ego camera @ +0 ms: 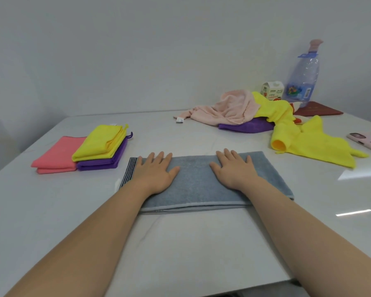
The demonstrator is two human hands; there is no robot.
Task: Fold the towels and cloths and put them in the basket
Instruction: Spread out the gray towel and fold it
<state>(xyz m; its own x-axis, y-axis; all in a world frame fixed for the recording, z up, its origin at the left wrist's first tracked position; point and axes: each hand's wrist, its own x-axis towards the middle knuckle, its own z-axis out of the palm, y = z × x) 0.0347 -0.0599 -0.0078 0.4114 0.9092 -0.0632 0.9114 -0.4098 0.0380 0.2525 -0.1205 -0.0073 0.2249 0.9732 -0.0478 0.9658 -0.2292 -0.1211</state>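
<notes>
Hands flat: left hand (156,171), right hand (234,169) pressing folded grey terry towel (198,185).

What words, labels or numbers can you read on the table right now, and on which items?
Nothing can be quoted with confidence.
Small carton: dark print beside red pictures, too blurred to read.
Water bottle: colourful label with a barcode, too blurred to read.
White tag on the pink towel: too small to read.
Dark red booklet: no legible marking.
</notes>
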